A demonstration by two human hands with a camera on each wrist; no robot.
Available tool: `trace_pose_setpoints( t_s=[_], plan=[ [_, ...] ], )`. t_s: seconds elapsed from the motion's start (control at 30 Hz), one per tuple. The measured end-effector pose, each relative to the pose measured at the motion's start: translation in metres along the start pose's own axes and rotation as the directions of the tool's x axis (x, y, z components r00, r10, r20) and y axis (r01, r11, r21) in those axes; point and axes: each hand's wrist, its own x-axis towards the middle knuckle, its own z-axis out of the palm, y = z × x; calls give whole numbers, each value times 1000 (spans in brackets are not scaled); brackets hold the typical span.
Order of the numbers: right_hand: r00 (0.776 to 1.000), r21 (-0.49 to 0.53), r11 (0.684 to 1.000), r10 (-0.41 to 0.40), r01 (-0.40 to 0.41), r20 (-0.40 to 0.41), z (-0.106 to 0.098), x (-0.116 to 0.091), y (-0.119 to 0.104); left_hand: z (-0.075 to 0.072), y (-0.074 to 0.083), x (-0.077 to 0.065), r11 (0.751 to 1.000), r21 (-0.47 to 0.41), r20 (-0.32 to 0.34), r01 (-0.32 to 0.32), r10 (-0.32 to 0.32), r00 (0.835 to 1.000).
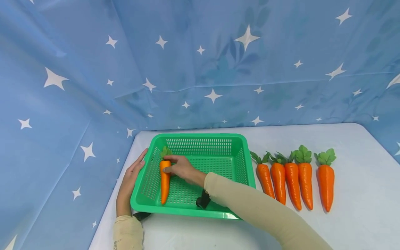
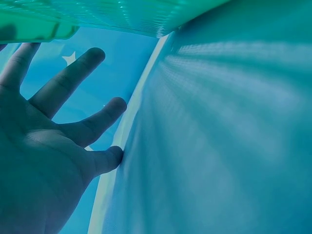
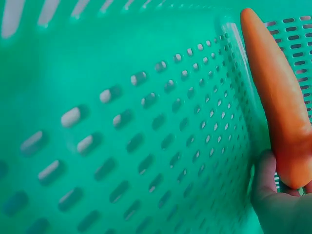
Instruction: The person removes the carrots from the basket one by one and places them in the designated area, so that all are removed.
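Observation:
A green plastic basket with slotted walls stands on the white table. Inside, near its left wall, my right hand grips an orange carrot by its thick leafy end. The carrot's pointed tip faces the front of the basket. In the right wrist view, the thumb lies along the side of the carrot. My left hand rests against the basket's left rim from outside. Its fingers are straight and spread in the left wrist view, below the basket wall.
Several more carrots with green leaves lie in a row on the table, right of the basket. One carrot lies a little apart at the row's right end. Blue star-patterned cloth hangs behind and at the left.

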Motion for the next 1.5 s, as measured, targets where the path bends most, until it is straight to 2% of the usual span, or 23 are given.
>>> trace_pose_setpoints(
  t_s=[0.37,0.63,0.9,1.1,1.5],
  plan=[
    [1000,14,1000,6,-6,-7,0,0,-5,1,1,-1,1000,6,1,12,-12,1000],
    [1000,47,999,4,-4,-3,-2,0,-13,-1,0,2,1000,1,14,-7,7,1000],
    [999,79,997,-6,3,39,-5,-1,-21,-1,0,2,1000,-13,15,-11,11,1000],
    [998,91,996,-12,6,63,-15,-6,-31,2,-1,4,999,-33,28,-21,22,999],
    [993,133,991,-3,-13,119,-32,-16,-44,0,2,1,1000,12,2,5,-5,1000]
  ],
)
